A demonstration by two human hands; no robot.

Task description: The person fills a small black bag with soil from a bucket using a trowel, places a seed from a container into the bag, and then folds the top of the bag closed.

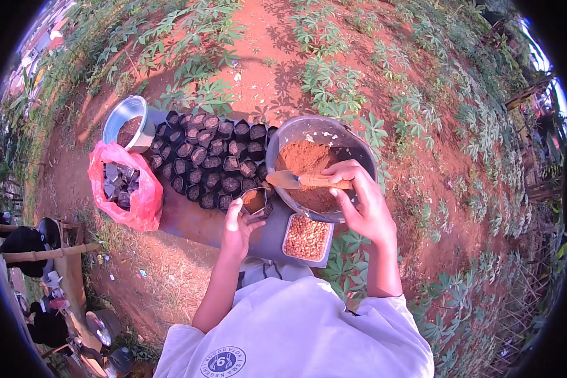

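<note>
My right hand point(362, 198) grips the wooden handle of a small trowel point(286, 179), held level over the near side of a dark bucket point(365, 135). Reddish-brown soil point(305, 157) lies inside that bucket. Between its fingers and thumb, my left hand point(235, 230) holds a black planting bag point(254, 201) with brown soil showing in its mouth. The trowel's blade points toward this bag. Just beyond it stand rows of soil-filled black planting bags point(215, 148), packed side by side.
A square tub of tan seeds or kernels point(306, 237) sits at the table's point(192, 220) near right corner. On the left are a pink plastic bag point(146, 198) of folded black bags and a tilted pale bucket point(142, 135) with dark soil. Leafy plants point(334, 75) grow around.
</note>
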